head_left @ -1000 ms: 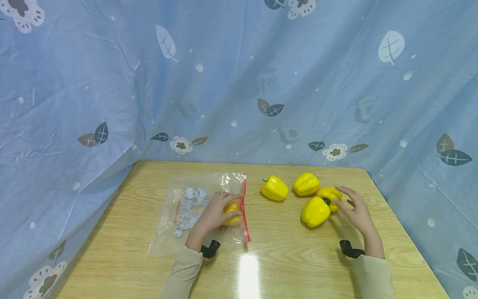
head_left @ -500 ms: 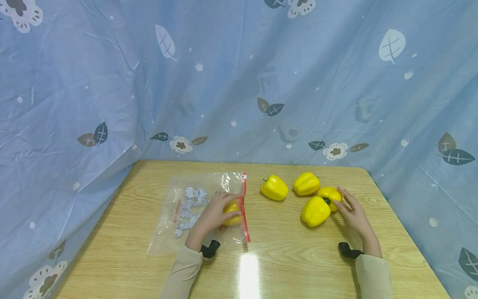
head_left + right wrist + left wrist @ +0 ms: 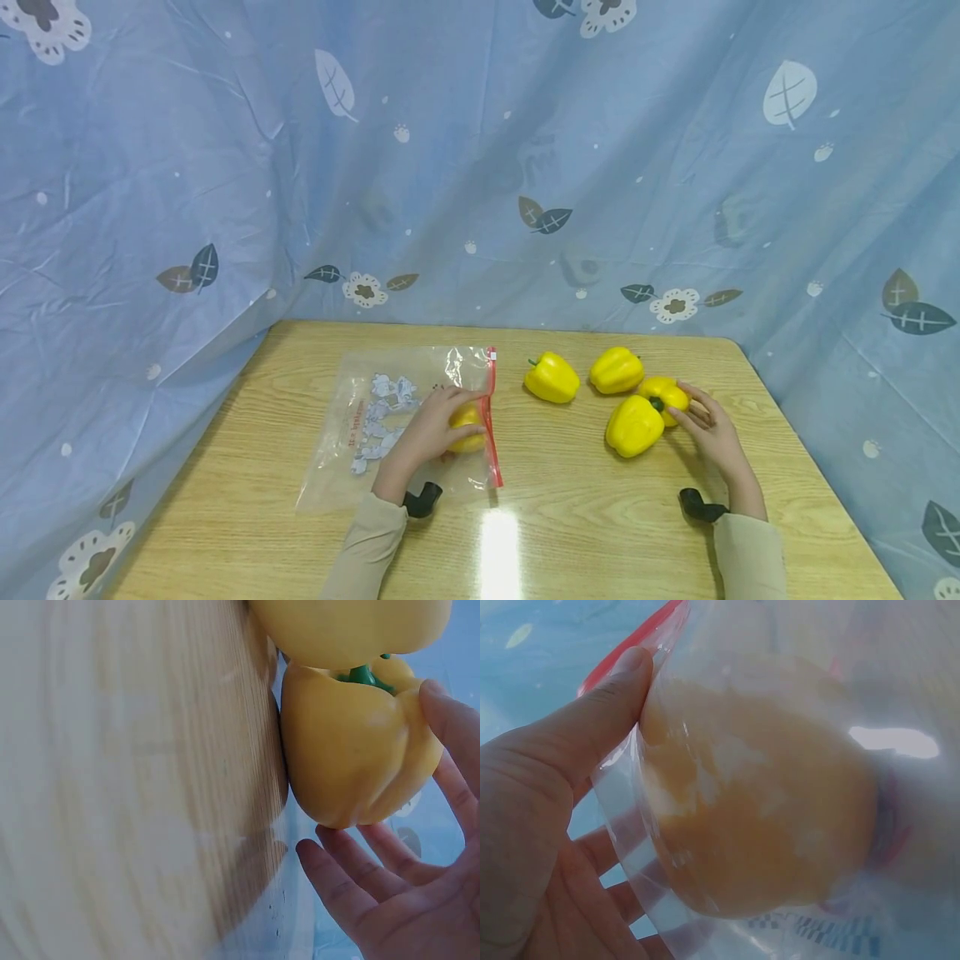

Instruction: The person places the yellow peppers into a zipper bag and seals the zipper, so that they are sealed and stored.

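Note:
A clear plastic zip bag [image 3: 330,454] with a red zip edge lies on the left of the table, and one yellow bell pepper [image 3: 468,437] is inside it near the mouth. My left hand [image 3: 431,425] holds the bag by its mouth; in the left wrist view the thumb [image 3: 619,697] lies by the red edge and the fingers are behind the film. On the right, my right hand [image 3: 712,433] grips another yellow bell pepper [image 3: 345,742], thumb on its upper side and fingertips against its far side. That pepper touches a nearer yellow bell pepper [image 3: 633,427].
Two more yellow bell peppers, one [image 3: 552,377] at middle back and one [image 3: 616,370] to its right, lie on the wooden table [image 3: 570,517]. A blue patterned curtain [image 3: 450,167] surrounds the table's back and sides.
My right hand has moved slightly left and its fingers have come in onto the far-right bell pepper. The left hand and the bag have stayed in place.

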